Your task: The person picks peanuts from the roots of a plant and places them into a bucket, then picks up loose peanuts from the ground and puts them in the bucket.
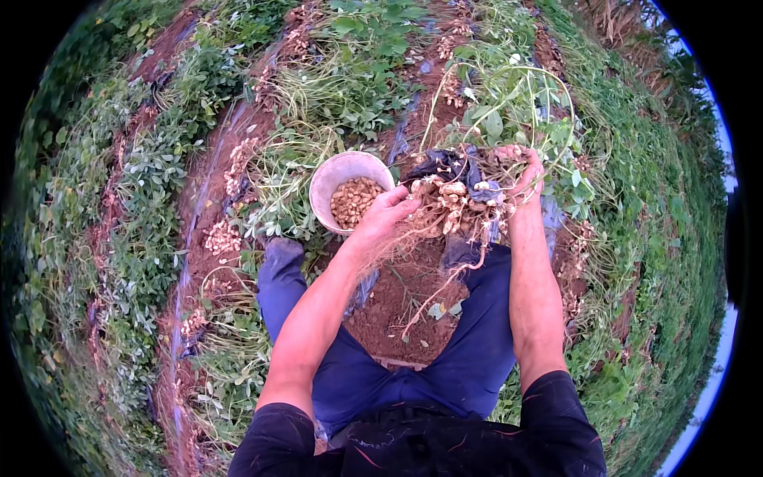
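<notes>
My right hand grips the stems of an uprooted peanut plant, whose leafy vines arch away from me. A dense cluster of peanut pods and hairy roots hangs between my hands. Dark plastic film is tangled in it. At the cluster's left edge is my left hand, thumb and fingers close to the pods and fine roots; whether they pinch a pod cannot be made out. Just left of that hand stands a whitish bucket with loose peanut pods in its bottom.
Reddish soil lies between my legs in blue trousers. Uprooted peanut plants lie in rows ahead and to both sides. A pile of pods rests to the left, beside a strip of plastic film.
</notes>
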`<state>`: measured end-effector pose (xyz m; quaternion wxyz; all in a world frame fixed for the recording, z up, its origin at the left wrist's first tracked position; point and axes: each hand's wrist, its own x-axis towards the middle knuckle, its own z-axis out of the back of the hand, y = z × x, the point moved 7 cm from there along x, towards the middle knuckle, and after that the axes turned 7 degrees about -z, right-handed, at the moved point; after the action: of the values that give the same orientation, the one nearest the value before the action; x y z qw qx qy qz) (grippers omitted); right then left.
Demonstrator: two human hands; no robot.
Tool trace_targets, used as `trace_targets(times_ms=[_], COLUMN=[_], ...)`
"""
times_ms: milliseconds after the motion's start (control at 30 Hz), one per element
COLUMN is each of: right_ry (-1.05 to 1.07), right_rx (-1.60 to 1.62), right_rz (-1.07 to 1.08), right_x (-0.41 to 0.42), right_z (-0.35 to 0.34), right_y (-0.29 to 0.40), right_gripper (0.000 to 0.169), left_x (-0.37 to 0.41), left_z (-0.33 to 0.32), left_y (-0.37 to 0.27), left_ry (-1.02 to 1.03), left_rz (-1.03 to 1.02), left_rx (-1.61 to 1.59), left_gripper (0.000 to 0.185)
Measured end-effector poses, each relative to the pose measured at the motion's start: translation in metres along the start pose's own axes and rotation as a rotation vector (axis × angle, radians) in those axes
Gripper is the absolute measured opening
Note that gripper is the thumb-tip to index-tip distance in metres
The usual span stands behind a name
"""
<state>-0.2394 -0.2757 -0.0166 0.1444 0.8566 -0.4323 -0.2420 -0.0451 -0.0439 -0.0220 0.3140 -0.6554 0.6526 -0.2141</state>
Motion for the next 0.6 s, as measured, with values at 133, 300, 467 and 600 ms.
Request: trace_targets(times_ms=[133,300,467,600], right_ry=[-0.026,-0.095,-0.05,-0.058], right_rx=[0.019,-0.047,0.086,0.058], right_rz=[-0.011,0.049,0.015,-0.02], right_x=[0.005,-0.017,-0.02,-0.013], right_z=[0.0,-0.037,-0.044,-0.035], right_y=[-0.006,-0.017,-0.015,-0.011], right_gripper=[0.013,0.009,0.01,0.009], left_x=[0.0,-0.004,-0.002,0.004], left_z=[-0.002,0.018,0.01,0.028], left_y=[0.002,-0.004,-0.007,-0.003], left_ry=[-0.061,-0.214,-0.156,-0.111], left_rz=[0.028,-0.106,-0.122,-0.13], left_rx=[-0.106,-0.101,-0.057,0.21], left_gripper=[0.033,0.031,0.026,0.024])
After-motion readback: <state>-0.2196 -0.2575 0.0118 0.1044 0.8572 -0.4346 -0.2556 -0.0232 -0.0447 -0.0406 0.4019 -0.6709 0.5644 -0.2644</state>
